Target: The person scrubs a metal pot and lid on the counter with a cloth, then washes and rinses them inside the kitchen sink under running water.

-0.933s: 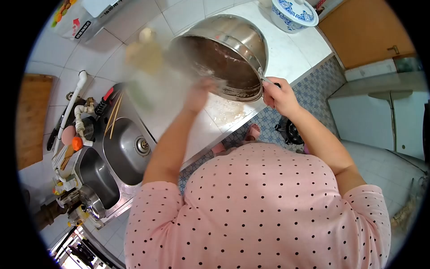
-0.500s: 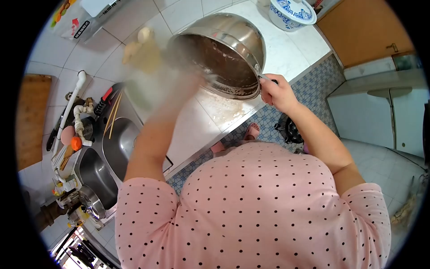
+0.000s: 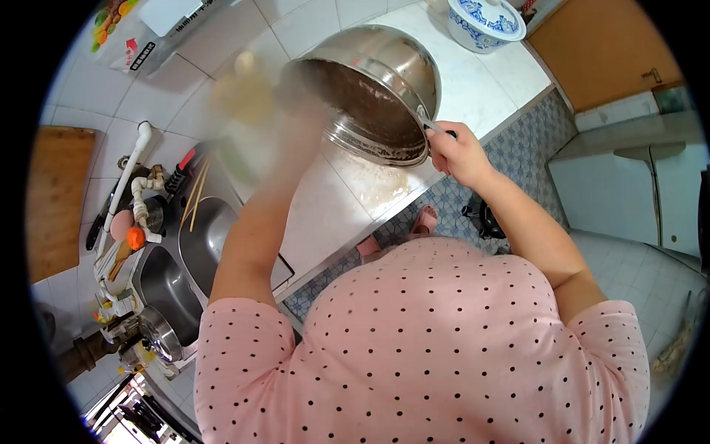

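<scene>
A large steel pot lies tipped on its side on the white counter, its mouth facing me. Dark brown residue coats the inside. My right hand is closed around the pot's handle at the right of the rim. At the opposite side of the rim is my left hand, lost in a hazy, blurred patch of the view. Its fingers and anything in them cannot be made out. Wet spots mark the counter below the mouth.
A double steel sink is on the left, with chopsticks and a white pipe near it. A blue-and-white lidded bowl stands at the back right. Blurred yellowish and green items lie by the wall. A white cabinet is at right.
The whole view has shifted slightly, with the scene a little to the right and lower. My right hand keeps its hold on the pot handle; my left hand stays blurred at the rim.
</scene>
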